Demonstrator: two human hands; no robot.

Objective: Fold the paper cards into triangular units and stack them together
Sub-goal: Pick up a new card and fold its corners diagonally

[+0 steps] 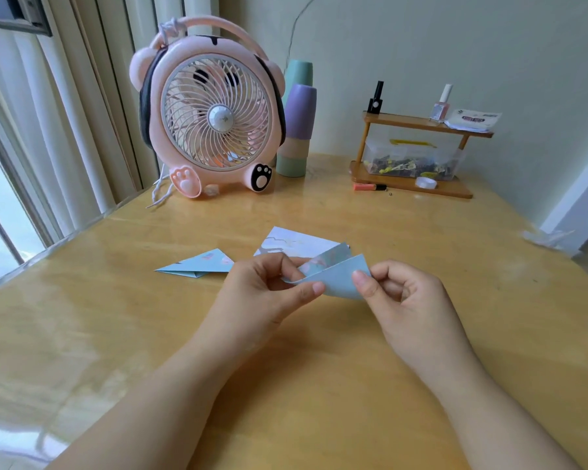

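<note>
Head view, and both hands are up over the middle of the table [319, 351], working one blue paper card [336, 278] just above the surface. It looks thin, light and springy, so it should crease easily yet slip unless pinched near the fold edge. The left hand [269, 286] pinches the left side, thumb on top, fingers curled beneath. The right hand [411, 296] pinches the lower right corner between thumb and forefinger, other fingers tucked. Beyond them lie a folded triangle [197, 264] and a flat card [299, 242], toward the far edge.

The hands [333, 293] hide part of the flat card [296, 244] behind them.
</note>
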